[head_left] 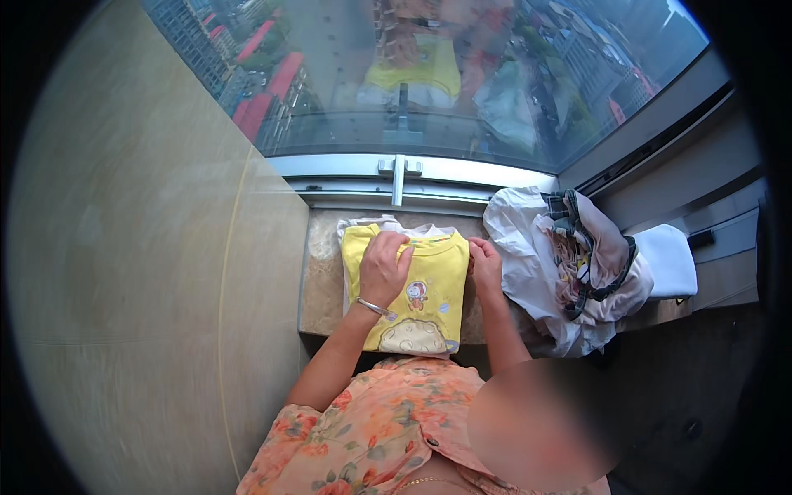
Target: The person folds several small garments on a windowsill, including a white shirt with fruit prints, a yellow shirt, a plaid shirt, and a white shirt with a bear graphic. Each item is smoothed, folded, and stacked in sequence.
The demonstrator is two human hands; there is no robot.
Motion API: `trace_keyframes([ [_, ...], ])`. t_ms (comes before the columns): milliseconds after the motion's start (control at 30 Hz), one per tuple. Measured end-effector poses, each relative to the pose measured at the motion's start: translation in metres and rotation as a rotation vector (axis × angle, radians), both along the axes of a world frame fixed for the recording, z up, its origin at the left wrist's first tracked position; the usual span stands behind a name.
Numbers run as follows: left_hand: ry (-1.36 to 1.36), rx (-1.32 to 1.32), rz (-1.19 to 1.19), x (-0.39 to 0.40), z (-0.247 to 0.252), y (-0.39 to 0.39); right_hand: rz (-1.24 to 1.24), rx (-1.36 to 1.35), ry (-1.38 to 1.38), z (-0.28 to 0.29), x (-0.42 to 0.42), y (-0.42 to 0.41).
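A yellow short-sleeved children's shirt (436,272) with a cartoon print lies folded, collar toward the window, on top of white clothing (387,221) on the stone sill. My left hand (382,266), with a silver bangle at the wrist, rests over the shirt just left of the middle of its neckline. Its fingers curl at the collar; whether they pinch cloth is unclear. At the shirt's right shoulder corner, my right hand (486,261) pinches the fabric between thumb and fingers.
A crumpled heap of white, pink and dark-trimmed clothes (557,266) sits to the right, partly over the sill edge. Beyond it is a white padded object (665,260). A metal window handle (398,179) juts out ahead; a tiled wall (154,247) stands at the left.
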State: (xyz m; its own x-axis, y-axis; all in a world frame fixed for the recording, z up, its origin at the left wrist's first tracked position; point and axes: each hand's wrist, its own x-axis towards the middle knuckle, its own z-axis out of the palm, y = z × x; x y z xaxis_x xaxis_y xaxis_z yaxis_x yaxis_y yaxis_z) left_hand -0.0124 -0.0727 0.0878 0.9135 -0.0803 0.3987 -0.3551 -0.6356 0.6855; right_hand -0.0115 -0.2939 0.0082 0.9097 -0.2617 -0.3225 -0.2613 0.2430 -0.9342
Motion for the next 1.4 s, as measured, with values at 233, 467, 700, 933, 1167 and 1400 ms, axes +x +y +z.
trace_keyframes([
  [233,0.258,0.105,-0.070,0.034,-0.026,-0.071,0.090,-0.327,-0.282,0.016,-0.018,0.022],
  [467,0.383,-0.182,-0.156,0.041,-0.045,-0.059,-0.026,-0.003,-0.116,0.017,-0.028,0.018],
  [700,0.485,-0.337,-0.190,0.042,-0.040,-0.058,0.155,0.052,0.042,0.021,-0.011,0.010],
  [933,0.438,-0.342,-0.090,0.043,-0.044,-0.058,0.024,-0.121,0.028,0.004,-0.007,0.003],
  [1167,0.390,-0.278,-0.072,0.042,-0.045,-0.061,0.048,0.061,0.120,0.008,-0.008,0.002],
  [1400,0.389,-0.310,-0.065,0.040,-0.044,-0.064,0.198,0.087,0.203,0.033,-0.011,0.001],
])
